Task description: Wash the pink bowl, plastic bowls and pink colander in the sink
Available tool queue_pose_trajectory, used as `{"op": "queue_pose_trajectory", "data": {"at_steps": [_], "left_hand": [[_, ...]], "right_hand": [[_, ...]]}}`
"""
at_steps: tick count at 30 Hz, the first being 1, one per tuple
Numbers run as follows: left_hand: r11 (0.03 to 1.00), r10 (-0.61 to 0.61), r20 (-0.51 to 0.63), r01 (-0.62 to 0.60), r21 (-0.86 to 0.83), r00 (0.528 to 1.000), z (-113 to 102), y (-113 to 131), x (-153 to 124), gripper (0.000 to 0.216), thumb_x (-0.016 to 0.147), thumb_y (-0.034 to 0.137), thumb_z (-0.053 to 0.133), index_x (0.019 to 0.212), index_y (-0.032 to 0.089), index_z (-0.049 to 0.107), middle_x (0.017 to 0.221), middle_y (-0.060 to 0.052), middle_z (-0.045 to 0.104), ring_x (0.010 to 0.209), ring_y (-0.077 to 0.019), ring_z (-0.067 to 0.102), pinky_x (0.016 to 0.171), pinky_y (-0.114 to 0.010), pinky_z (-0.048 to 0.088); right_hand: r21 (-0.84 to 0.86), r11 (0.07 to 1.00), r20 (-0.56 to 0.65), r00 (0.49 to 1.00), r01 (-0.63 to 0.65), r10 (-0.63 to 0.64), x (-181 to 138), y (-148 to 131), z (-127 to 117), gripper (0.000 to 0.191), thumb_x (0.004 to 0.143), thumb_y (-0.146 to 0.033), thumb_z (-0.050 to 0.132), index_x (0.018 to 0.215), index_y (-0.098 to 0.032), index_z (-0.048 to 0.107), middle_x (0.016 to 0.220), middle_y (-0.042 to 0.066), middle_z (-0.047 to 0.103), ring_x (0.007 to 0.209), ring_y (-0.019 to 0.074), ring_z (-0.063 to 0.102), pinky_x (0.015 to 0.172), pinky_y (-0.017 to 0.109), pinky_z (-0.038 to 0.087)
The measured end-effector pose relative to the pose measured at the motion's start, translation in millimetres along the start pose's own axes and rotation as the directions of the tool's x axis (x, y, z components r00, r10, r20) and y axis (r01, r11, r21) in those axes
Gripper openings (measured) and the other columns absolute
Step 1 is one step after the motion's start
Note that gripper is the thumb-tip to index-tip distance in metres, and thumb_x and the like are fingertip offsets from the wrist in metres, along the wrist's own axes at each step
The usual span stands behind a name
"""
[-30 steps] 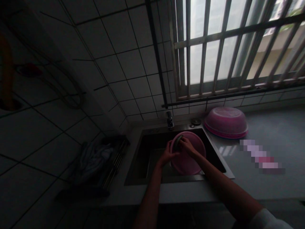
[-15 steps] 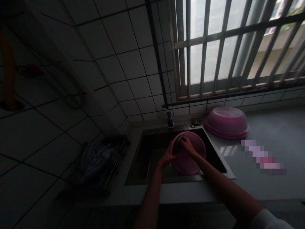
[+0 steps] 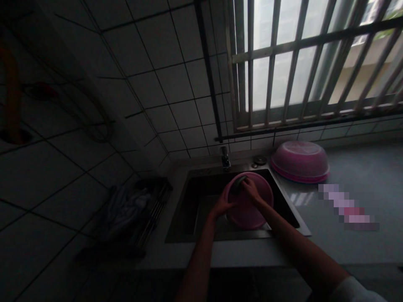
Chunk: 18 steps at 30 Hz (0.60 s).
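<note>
A pink basin [image 3: 252, 214] is held tilted over the sink [image 3: 185, 209], its hollow facing me. My left hand [image 3: 222, 205] grips the basin's left rim, the thumb lying on the inner side. Inside the basin, my right hand [image 3: 251, 189] is closed on a dark greenish scouring pad [image 3: 239, 183], pressed near the upper left of the wall. The pad's exact kind is hard to tell in the dim light. Behind the basin stands a chrome faucet [image 3: 224, 158].
Upside-down pink basins [image 3: 299, 161] are stacked on the counter [image 3: 362, 167] to the right, near a blurred-out patch. A round drain cover [image 3: 260, 160] lies behind the sink. Striped cloth [image 3: 126, 209] rests on a dark rack [image 3: 154, 214] at left. A barred window is above.
My right hand and the pad have shifted slightly up and right along the basin's inside. The basin has moved very little, and my left hand stays on its rim.
</note>
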<state>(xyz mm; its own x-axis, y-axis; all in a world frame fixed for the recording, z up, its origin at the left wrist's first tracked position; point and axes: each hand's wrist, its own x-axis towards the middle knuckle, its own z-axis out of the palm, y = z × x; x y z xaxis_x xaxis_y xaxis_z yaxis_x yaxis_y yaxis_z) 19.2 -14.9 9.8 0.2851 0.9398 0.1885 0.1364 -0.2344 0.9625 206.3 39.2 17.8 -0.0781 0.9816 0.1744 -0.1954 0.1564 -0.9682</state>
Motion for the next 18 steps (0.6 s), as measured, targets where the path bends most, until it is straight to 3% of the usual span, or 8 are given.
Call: {"op": "queue_pose_trajectory", "data": {"at_steps": [1,3,7,9,11,14,16,18], "left_hand": [[1.0,-0.021,0.007,0.021,-0.009,1.0,0,-2,0,0.11,0.063,0.041,0.096,0.158,0.024,0.043,0.165,-0.016,0.045,0.154,-0.0385,0.039,0.13,-0.059,0.023],[0.998,-0.063,0.025,0.064,-0.027,0.998,-2,-4,-3,0.109,0.061,0.04,0.096,0.157,0.023,0.045,0.163,-0.017,0.047,0.152,-0.0401,0.042,0.129,-0.06,0.026],[0.996,-0.087,0.001,0.087,-0.019,0.996,-6,-4,-7,0.098,0.063,0.039,0.094,0.151,0.024,0.053,0.161,-0.015,0.05,0.151,-0.039,0.043,0.13,-0.059,0.027],[0.997,-0.072,0.001,0.072,-0.017,0.997,-5,-1,-6,0.098,0.063,0.038,0.094,0.151,0.024,0.053,0.16,-0.015,0.051,0.151,-0.0389,0.043,0.129,-0.059,0.027],[0.998,-0.052,0.006,0.052,-0.03,0.999,-2,1,-4,0.102,0.062,0.04,0.095,0.152,0.023,0.051,0.161,-0.016,0.05,0.152,-0.0397,0.043,0.129,-0.061,0.027],[0.996,-0.063,0.002,0.063,-0.066,0.998,1,2,-2,0.103,0.061,0.045,0.096,0.152,0.021,0.052,0.161,-0.018,0.05,0.151,-0.0412,0.044,0.128,-0.063,0.027],[0.993,-0.079,0.005,0.079,-0.088,0.997,1,1,-3,0.105,0.059,0.049,0.097,0.15,0.022,0.054,0.16,-0.018,0.052,0.15,-0.0418,0.045,0.128,-0.063,0.028],[0.993,-0.078,0.0,0.077,-0.085,0.997,-1,0,-4,0.106,0.056,0.051,0.098,0.149,0.024,0.055,0.159,-0.016,0.053,0.15,-0.0414,0.045,0.129,-0.062,0.028]], "right_hand": [[0.006,1.0,0.002,1.0,-0.012,0.012,1,-1,-1,0.033,0.073,-0.05,0.067,0.085,-0.019,0.065,0.084,0.004,0.069,0.074,0.0196,0.059,0.068,0.03,0.051],[0.011,0.999,0.152,0.987,-0.053,0.051,-5,0,4,0.032,0.073,-0.048,0.068,0.087,-0.02,0.067,0.085,0.004,0.07,0.074,0.02,0.06,0.068,0.03,0.051],[-0.033,0.987,0.504,0.851,-0.155,0.15,-23,3,22,0.029,0.073,-0.043,0.07,0.089,-0.018,0.07,0.081,0.003,0.069,0.069,0.0181,0.059,0.065,0.029,0.049],[-0.034,0.989,0.451,0.881,-0.141,0.141,-22,2,21,0.029,0.074,-0.044,0.069,0.088,-0.018,0.069,0.077,0.002,0.067,0.066,0.0174,0.057,0.063,0.028,0.048],[-0.02,0.998,0.222,0.973,-0.062,0.065,-13,-2,12,0.03,0.075,-0.046,0.067,0.087,-0.018,0.066,0.078,0.003,0.067,0.069,0.0183,0.057,0.064,0.028,0.048],[-0.018,1.0,-0.069,0.997,0.025,-0.026,-1,-11,-2,0.03,0.077,-0.047,0.064,0.087,-0.019,0.064,0.082,0.004,0.067,0.073,0.0192,0.057,0.065,0.029,0.048],[-0.002,1.0,-0.012,1.0,0.018,-0.018,-1,-14,-3,0.029,0.076,-0.047,0.066,0.086,-0.02,0.064,0.083,0.004,0.067,0.074,0.0196,0.058,0.066,0.029,0.049],[0.013,0.999,0.194,0.981,-0.033,0.03,-10,-13,5,0.029,0.075,-0.047,0.069,0.085,-0.02,0.066,0.085,0.004,0.069,0.076,0.0202,0.06,0.069,0.03,0.051]]}}
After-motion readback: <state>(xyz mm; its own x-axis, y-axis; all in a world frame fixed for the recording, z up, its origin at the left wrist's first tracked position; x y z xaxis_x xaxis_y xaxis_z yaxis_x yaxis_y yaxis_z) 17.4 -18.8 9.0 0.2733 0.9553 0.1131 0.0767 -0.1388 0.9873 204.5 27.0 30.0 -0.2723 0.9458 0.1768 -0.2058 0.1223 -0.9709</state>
